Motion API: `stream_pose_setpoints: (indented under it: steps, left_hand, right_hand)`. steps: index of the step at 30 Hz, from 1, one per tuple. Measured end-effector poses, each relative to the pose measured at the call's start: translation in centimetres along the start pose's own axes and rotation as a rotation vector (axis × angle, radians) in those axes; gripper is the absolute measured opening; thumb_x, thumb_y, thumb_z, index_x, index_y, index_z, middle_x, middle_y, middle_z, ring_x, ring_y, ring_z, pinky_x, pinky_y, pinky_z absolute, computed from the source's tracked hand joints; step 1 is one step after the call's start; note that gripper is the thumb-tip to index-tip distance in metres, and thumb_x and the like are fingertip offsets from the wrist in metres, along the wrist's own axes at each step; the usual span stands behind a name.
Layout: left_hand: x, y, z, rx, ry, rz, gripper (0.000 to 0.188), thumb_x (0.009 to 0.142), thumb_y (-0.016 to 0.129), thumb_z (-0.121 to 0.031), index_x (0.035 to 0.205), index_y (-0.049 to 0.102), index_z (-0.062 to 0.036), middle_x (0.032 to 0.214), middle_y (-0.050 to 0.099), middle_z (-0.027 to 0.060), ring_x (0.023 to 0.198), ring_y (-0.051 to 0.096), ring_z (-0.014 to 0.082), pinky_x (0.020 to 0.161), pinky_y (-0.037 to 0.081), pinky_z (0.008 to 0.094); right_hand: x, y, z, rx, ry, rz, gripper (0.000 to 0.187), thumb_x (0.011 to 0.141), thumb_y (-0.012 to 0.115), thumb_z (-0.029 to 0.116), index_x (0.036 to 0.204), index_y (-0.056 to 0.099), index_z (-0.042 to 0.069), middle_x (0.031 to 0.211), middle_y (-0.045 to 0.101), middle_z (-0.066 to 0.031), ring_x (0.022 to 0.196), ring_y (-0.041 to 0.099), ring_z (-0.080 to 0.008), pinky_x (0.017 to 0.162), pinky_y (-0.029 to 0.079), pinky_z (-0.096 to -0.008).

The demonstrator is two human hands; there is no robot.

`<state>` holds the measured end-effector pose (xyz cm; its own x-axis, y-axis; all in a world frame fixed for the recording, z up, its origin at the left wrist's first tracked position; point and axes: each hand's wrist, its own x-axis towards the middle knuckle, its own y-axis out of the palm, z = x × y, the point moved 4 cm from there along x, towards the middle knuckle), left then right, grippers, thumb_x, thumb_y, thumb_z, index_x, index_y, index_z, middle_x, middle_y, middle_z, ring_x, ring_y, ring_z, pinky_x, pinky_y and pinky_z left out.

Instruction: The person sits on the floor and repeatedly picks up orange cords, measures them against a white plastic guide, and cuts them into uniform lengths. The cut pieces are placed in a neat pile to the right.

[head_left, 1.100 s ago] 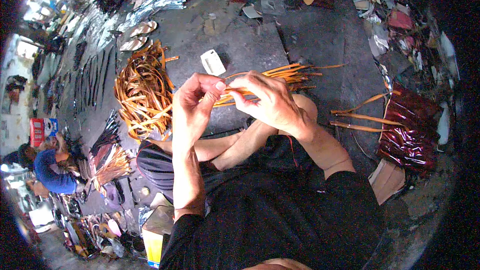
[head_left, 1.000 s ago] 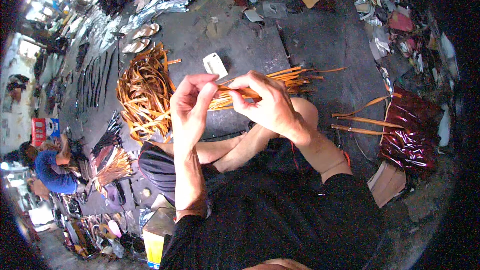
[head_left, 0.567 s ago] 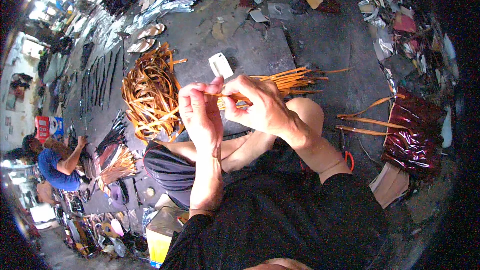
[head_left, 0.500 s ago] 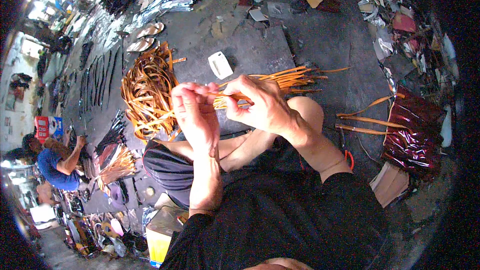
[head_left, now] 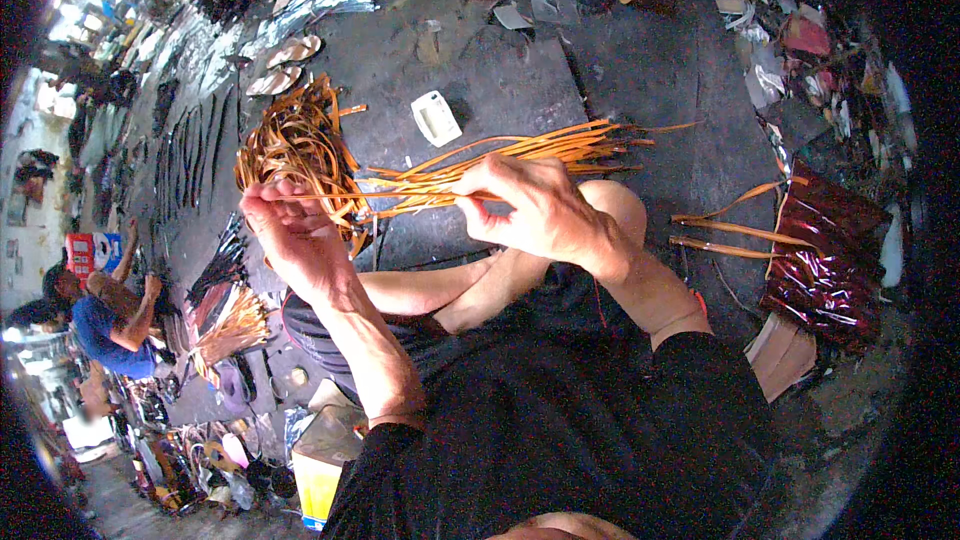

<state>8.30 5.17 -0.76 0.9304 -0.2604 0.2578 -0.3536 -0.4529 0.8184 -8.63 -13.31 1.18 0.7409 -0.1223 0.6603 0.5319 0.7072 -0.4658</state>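
Our right hand (head_left: 535, 210) closed around a bundle of orange strips (head_left: 500, 162) | our left hand (head_left: 295, 235) pinching one thin strip (head_left: 385, 196) drawn from that bundle, fingers nearly shut | small white rectangular packet (head_left: 436, 118) just beyond the bundle | yellow box (head_left: 325, 460) well below it, near our left elbow.

Left hand (head_left: 295, 235) raised in front of body, palm turned toward face, fingers curled, thumb and fingertips pinched together. Right hand (head_left: 535, 210) at same height, well apart from left, back upward, fingers closed in grip. Both forearms bare, elbows bent.
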Motion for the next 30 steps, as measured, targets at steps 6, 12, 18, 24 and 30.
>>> stream_pose_setpoints:
  steps: [6,12,18,24,30]
  left_hand:
    - [2.1,-2.8,-3.5,-0.166,-0.113,0.059,0.021,0.094,0.055,-0.024,0.102,0.062,-0.0065,0.095,0.066,0.0084,0.082,0.063,0.0125,0.065,0.055,0.0211]
    - [2.7,-3.6,-6.1,-0.232,-0.156,0.118,0.019,0.091,0.059,-0.02,0.097,0.065,-0.0032,0.094,0.068,0.0093,0.084,0.066,0.0177,0.077,0.057,0.028]
    - [5.3,-9.5,-10.3,-0.197,-0.028,-0.014,0.018,0.086,0.066,-0.015,0.098,0.066,-0.002,0.096,0.068,0.011,0.089,0.065,0.0194,0.077,0.057,0.0295]
    - [6.3,-11.2,-10.8,-0.198,-0.071,-0.012,0.016,0.086,0.065,-0.015,0.095,0.066,-0.0021,0.095,0.069,0.0107,0.091,0.065,0.0188,0.075,0.057,0.0284]
    - [7.6,-14.8,-12.2,-0.166,-0.065,-0.071,0.016,0.086,0.065,-0.015,0.095,0.065,-0.0018,0.093,0.069,0.0108,0.085,0.067,0.0194,0.075,0.057,0.0296]
  right_hand:
    - [-1.3,-1.2,-0.1,-0.036,0.037,-0.002,0.022,0.072,0.071,0.0,0.089,0.059,0.007,0.077,0.064,-0.0055,0.066,0.065,-0.0201,0.059,0.052,-0.0316]
    - [-2.1,-1.5,0.1,-0.063,0.028,-0.007,0.024,0.07,0.073,0.001,0.087,0.059,0.009,0.077,0.064,-0.0054,0.065,0.065,-0.0216,0.057,0.051,-0.0321]
    - [-3.4,-2.8,0.5,-0.067,0.097,0.038,0.022,0.071,0.074,0.002,0.087,0.06,0.009,0.078,0.065,-0.0063,0.067,0.065,-0.0214,0.06,0.051,-0.0324]
    - [-4.1,-3.9,-0.2,-0.149,0.093,0.039,0.022,0.071,0.074,0.003,0.087,0.06,0.009,0.077,0.065,-0.0067,0.067,0.065,-0.0227,0.06,0.051,-0.0324]
    - [-5.3,-5.0,-0.6,-0.146,0.183,0.117,0.022,0.072,0.073,0.004,0.088,0.059,0.008,0.077,0.064,-0.0069,0.069,0.064,-0.0241,0.061,0.051,-0.0345]
